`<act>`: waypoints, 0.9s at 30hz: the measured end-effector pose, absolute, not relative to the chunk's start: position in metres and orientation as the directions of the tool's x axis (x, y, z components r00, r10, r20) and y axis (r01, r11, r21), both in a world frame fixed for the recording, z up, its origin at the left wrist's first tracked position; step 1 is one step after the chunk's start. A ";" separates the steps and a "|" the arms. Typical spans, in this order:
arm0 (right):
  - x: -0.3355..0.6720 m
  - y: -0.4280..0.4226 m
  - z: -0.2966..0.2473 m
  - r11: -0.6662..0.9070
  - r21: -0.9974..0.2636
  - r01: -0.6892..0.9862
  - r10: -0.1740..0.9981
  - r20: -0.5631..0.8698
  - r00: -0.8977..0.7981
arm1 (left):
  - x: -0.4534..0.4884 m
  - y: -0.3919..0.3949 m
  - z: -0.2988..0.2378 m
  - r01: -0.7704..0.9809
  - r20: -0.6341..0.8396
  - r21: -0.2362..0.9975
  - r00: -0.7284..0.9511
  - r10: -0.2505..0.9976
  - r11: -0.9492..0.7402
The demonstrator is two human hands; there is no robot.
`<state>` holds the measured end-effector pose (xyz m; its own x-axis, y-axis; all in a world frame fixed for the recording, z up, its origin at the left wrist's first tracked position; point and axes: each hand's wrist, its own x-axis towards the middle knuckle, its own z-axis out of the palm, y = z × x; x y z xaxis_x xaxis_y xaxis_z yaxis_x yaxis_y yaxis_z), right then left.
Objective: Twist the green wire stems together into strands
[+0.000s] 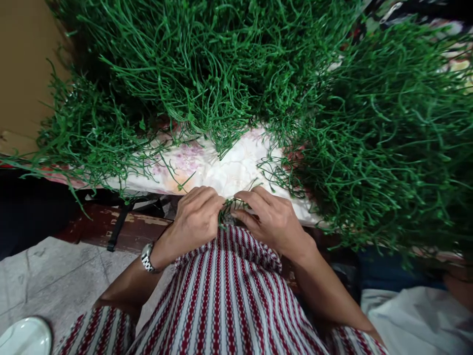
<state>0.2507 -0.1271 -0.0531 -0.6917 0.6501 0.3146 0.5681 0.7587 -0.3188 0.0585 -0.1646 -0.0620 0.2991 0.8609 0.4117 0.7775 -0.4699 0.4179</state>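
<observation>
At the near edge of the table, just above my lap, my left hand (197,212) is closed with its fingertips pinched on a few thin green stems (229,203). My right hand (273,217) faces it, its thumb and curled fingers around the other side of the same stems. The stems are short and partly hidden by my fingers. They look like the thin green stems with small knobbed tips in the large heap (207,64) in front of me. One loose stem (186,181) lies on the cloth beyond my left hand.
A flowered white tablecloth (236,170) covers the table. More green stems pile up at the right (384,148) and left (88,133), some hanging over the edge. A brown cardboard panel (29,74) stands at far left. Part of another person in pale clothing (417,320) shows at lower right.
</observation>
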 end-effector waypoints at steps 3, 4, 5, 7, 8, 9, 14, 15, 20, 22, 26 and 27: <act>0.258 -0.124 -0.057 0.702 -0.372 0.607 0.708 0.278 -0.649 | 0.057 -0.172 -0.066 0.759 0.474 0.497 0.168 0.864 -0.420; 0.259 -0.123 -0.059 0.689 -0.391 0.610 0.720 0.279 -0.635 | 0.057 -0.174 -0.067 0.754 0.492 0.505 0.149 0.858 -0.420; 0.259 -0.122 -0.061 0.681 -0.409 0.607 0.727 0.286 -0.624 | 0.058 -0.175 -0.068 0.748 0.514 0.506 0.138 0.847 -0.429; 0.259 -0.120 -0.065 0.678 -0.432 0.595 0.731 0.304 -0.612 | 0.060 -0.177 -0.071 0.732 0.553 0.502 0.138 0.822 -0.461; 0.259 -0.119 -0.067 0.680 -0.428 0.596 0.729 0.310 -0.610 | 0.061 -0.178 -0.073 0.723 0.570 0.501 0.138 0.810 -0.476; 0.258 -0.119 -0.069 0.686 -0.412 0.600 0.725 0.317 -0.611 | 0.062 -0.179 -0.074 0.715 0.583 0.500 0.139 0.801 -0.488; 0.258 -0.120 -0.074 0.735 -0.313 0.602 0.675 0.431 -0.599 | 0.060 -0.185 -0.073 0.664 0.483 0.619 0.100 0.870 -0.420; 0.258 -0.121 -0.073 0.745 -0.302 0.595 0.658 0.474 -0.585 | 0.059 -0.186 -0.071 0.624 0.402 0.694 0.076 0.912 -0.358; 0.252 -0.127 -0.072 0.812 -0.247 0.529 0.537 0.671 -0.511 | 0.052 -0.184 -0.059 0.160 -0.001 0.987 -0.022 1.000 0.005; 0.249 -0.129 -0.075 0.841 -0.235 0.488 0.491 0.709 -0.506 | 0.053 -0.181 -0.055 0.106 -0.041 0.994 0.009 0.999 0.040; 0.242 -0.129 -0.085 0.840 -0.257 0.478 0.512 0.666 -0.542 | 0.063 -0.176 -0.053 0.209 0.011 0.978 0.058 0.998 -0.023; 0.241 -0.129 -0.087 0.828 -0.268 0.492 0.535 0.639 -0.553 | 0.065 -0.175 -0.053 0.204 0.024 0.978 0.039 0.999 -0.031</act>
